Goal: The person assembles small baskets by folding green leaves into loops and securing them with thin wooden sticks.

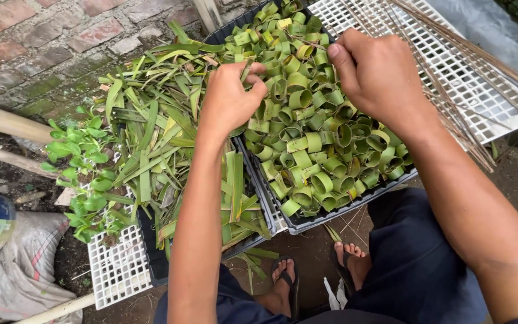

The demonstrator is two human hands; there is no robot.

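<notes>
My left hand (pixel 230 96) is closed on a green leaf strip at the left edge of a dark tray (pixel 331 216). That tray is heaped with several rolled green leaf rings (pixel 313 150). My right hand (pixel 376 72) rests knuckles-up on the rings at the tray's far side, fingers curled into the pile; what it grips is hidden. A second dark tray (pixel 151 252) to the left carries a loose pile of cut leaf strips (pixel 157 132).
White plastic grid racks lie at the upper right (pixel 469 78) and lower left (pixel 115 270). Thin brown sticks (pixel 481 60) cross the upper rack. Small green plants (pixel 85 168), a grey sack (pixel 19 270) and a brick wall (pixel 49 42) are at left. My sandalled feet (pixel 319 270) stand below.
</notes>
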